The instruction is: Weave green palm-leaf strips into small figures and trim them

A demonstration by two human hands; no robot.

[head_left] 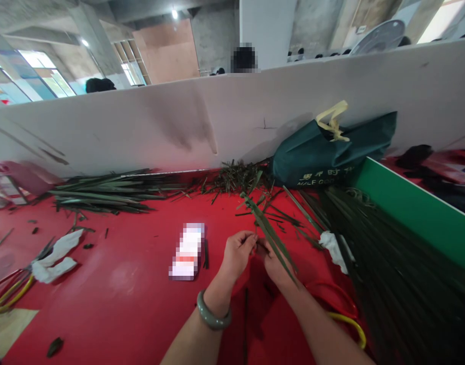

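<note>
Over the red tabletop [126, 304] my two hands come close together. My left hand [238, 251], with a grey-green bangle [213, 314] on the wrist, has its thumb and fingers pinched at the base of a green leaf strip. Long green leaf strips [268, 230] rise from my right hand [276, 261] and lie back across it toward the wrist. The right fingers are curled and partly hidden by the strips. A small dark bit shows between the fingertips, too small to make out.
A lit phone [187, 252] lies left of my hands. Leaf strips [107, 190] and clippings [236, 177] line the white partition [141, 132]. On the right are a dark green bag [327, 152], a green divider [415, 208], a long leaf bundle [403, 294] and a yellow-and-red handle [350, 324].
</note>
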